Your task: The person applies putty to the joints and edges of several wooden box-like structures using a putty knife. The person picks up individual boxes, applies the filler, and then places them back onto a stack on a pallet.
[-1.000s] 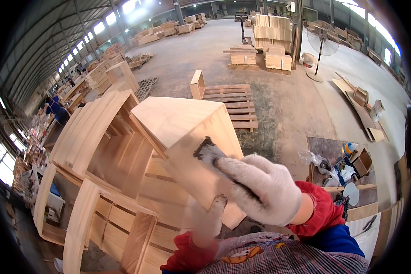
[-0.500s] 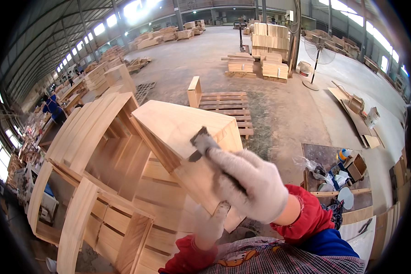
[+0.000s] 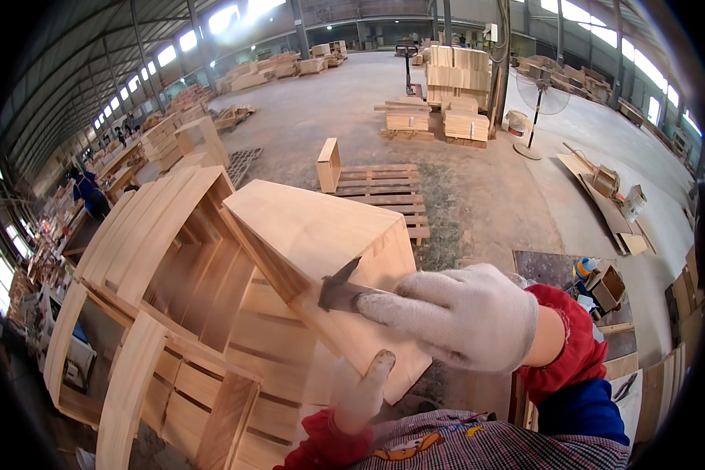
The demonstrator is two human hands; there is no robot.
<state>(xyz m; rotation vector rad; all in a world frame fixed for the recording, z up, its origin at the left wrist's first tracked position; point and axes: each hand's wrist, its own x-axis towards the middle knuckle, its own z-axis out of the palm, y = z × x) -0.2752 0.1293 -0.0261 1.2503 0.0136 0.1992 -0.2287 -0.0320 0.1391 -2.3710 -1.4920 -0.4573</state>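
A pale wooden drawer (image 3: 313,223) with finger joints at its corner sits tilted on top of open wooden casework (image 3: 153,223). My right hand (image 3: 466,317), in a white knitted glove, is closed on a bent dark grey piece of sandpaper (image 3: 341,291). The sandpaper lies against the drawer near its side edge, one pointed corner sticking up. My gloved left hand (image 3: 362,390) grips the drawer's near corner, its thumb on the wood and the other fingers mostly hidden.
A slatted pallet (image 3: 384,192) lies beyond the drawer, a small wooden box (image 3: 330,164) at its left end. Stacked boards (image 3: 458,74) and a standing fan (image 3: 536,102) are farther back. At right is a low board (image 3: 544,266) with clutter. Another person (image 3: 90,192) stands far left.
My right hand has moved right and slightly down, turning the sandpaper, which is now lower on the drawer. My left hand stays at the drawer's corner. The view has shifted slightly.
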